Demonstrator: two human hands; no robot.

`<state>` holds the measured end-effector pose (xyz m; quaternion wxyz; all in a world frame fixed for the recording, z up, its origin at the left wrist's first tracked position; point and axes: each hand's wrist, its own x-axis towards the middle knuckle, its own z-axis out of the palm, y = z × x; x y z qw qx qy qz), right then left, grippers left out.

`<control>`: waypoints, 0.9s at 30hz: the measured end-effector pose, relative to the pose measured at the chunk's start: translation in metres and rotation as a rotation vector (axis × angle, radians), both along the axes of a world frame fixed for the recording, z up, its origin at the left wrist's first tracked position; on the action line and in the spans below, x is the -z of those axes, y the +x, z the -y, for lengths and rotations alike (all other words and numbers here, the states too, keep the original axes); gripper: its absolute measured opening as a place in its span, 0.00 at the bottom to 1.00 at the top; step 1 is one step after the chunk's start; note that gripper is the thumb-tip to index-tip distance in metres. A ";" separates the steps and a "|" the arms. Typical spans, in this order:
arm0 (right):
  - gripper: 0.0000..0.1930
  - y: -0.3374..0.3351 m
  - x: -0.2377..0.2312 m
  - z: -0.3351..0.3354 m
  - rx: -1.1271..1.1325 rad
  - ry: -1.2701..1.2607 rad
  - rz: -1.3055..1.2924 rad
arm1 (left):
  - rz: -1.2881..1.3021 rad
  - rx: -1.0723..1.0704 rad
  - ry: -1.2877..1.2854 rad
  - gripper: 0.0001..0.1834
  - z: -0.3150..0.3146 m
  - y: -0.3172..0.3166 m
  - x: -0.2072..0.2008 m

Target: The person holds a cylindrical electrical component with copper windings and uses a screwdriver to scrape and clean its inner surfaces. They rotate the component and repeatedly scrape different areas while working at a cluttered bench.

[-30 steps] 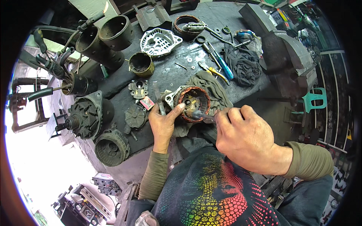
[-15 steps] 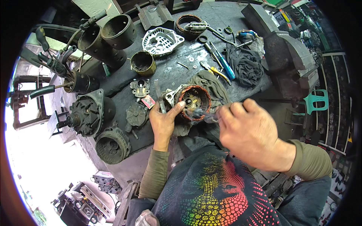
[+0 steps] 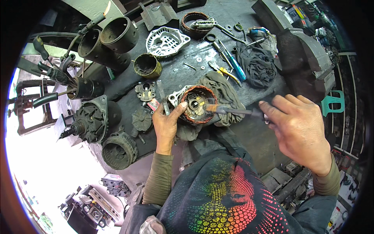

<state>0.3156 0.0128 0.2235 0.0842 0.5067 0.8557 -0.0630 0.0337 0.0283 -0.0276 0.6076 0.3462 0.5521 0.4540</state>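
Observation:
My left hand (image 3: 166, 124) grips the near left side of an alternator housing (image 3: 175, 97), its thumb on the rim. Inside sits a stator ring (image 3: 215, 97) with copper windings, around a metal centre. A flat grey bar (image 3: 162, 95) stands out between my left thumb and fingers; whether they grip it is unclear. My right hand (image 3: 298, 128) is closed round the dark handle of a soldering iron (image 3: 237, 111). Its copper-coloured tip reaches the right edge of the windings; contact cannot be made out. Beneath and beside the housing lies a dark grey rag (image 3: 224, 93).
Pliers (image 3: 224, 72), a blue-handled screwdriver (image 3: 236, 68) and a black cloth (image 3: 257, 66) lie farther right. A silver housing cover (image 3: 165, 42) and a brass-coloured ring (image 3: 148, 66) are at the back. A torch (image 3: 91, 26) burns at the upper left. A rotor (image 3: 87, 123) stands left.
My right hand has moved right and slightly down, drawing the soldering iron back from inside the stator ring toward its right edge. My left hand keeps its grip on the housing.

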 end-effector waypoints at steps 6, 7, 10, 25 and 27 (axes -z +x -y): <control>0.26 0.032 0.000 0.005 0.292 -0.077 -0.233 | 0.010 -0.013 -0.064 0.20 -0.003 0.000 -0.004; 0.26 0.039 0.002 0.006 0.356 -0.109 -0.292 | 0.004 -0.015 -0.072 0.20 -0.004 0.000 -0.004; 0.27 0.056 0.014 0.011 0.489 -0.125 -0.426 | -0.015 -0.020 -0.129 0.20 -0.007 -0.003 -0.005; 0.30 0.115 0.088 0.026 0.896 -0.443 -0.964 | -0.036 -0.005 -0.231 0.20 -0.013 -0.009 -0.007; 0.31 0.118 0.093 0.028 0.872 -0.457 -0.997 | -0.058 -0.030 -0.262 0.20 -0.012 -0.005 -0.011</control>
